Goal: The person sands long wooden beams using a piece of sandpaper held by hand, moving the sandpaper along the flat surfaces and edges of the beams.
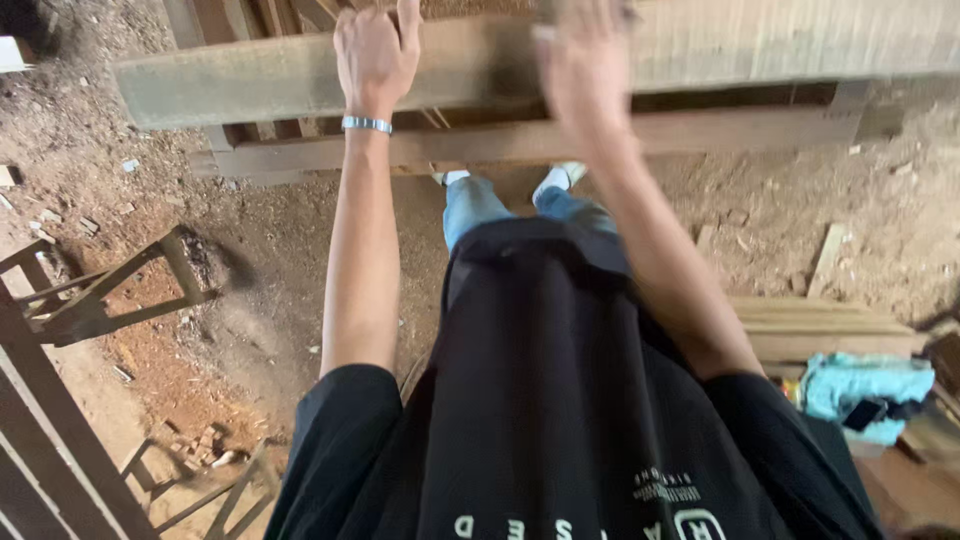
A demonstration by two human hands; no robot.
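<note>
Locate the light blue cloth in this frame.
In the head view, the light blue cloth lies at the far right, beside stacked planks, below the right arm.

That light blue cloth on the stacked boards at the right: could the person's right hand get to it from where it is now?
Probably not without moving. The right hand is stretched forward at the long wooden beam, while the light blue cloth lies back beside the person's right shoulder. Nothing blocks it; the arm would just have to pull back.

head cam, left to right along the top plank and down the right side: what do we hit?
Pale plank's left end → left hand with a silver bracelet, resting on the plank → right hand, blurred, at the plank → stacked boards → light blue cloth.
</note>
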